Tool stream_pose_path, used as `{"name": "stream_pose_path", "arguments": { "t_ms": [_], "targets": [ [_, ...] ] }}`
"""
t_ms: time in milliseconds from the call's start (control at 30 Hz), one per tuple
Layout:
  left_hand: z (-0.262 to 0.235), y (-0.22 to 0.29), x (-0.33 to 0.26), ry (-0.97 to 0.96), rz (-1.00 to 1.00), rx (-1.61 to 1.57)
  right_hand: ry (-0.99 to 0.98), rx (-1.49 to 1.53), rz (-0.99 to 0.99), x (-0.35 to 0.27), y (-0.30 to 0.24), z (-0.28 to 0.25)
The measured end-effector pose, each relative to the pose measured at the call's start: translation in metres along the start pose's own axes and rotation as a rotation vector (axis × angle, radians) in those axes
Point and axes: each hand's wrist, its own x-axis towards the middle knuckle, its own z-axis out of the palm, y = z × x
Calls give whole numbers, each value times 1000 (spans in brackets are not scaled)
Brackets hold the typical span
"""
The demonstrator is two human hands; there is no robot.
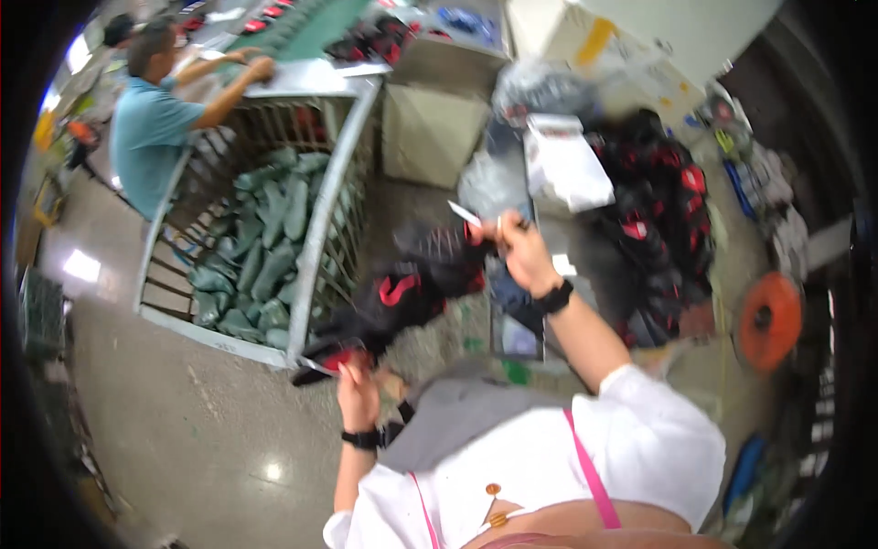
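Observation:
A string of black shoe uppers with red parts (pixel 398 293) hangs between my two hands in front of me, blurred by motion. My left hand (pixel 358 395) is closed on its near left end, where a thin pale strip (pixel 317 368) juts out to the left. At the far right end, my right hand (pixel 525 256) is closed with its fingers pinched together on the uppers. A pale, pointed strip (pixel 464 213) sticks out beside these fingers; what it is I cannot tell. Both wrists wear black bands.
A metal-framed cage cart (pixel 315 247) full of green shoe lasts (pixel 265 224) stands at left. Behind it, a person in a blue shirt (pixel 151 137) works at a green belt (pixel 320 37). At right lie a pile of black-red uppers (pixel 654 220), white papers (pixel 567 165) and an orange disc (pixel 769 316).

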Motion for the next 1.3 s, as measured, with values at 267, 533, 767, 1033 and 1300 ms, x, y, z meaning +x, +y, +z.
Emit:
{"name": "stream_pose_path", "arguments": {
  "t_ms": [267,533,767,1033,1300],
  "targets": [
    [48,31,87,-205,176,-145,-143,449,-204,30,-31,-45],
    [70,138,72,-257,614,230,-338,623,-196,84,-34,14],
    [17,263,-5,159,969,974,-897,714,54,87,54,178],
    [-132,401,-160,328,858,1072,-1152,695,435,-37,152,417],
    [-277,539,-231,462,695,1119,-1446,-166,642,-135,284,603]
  ]
}}
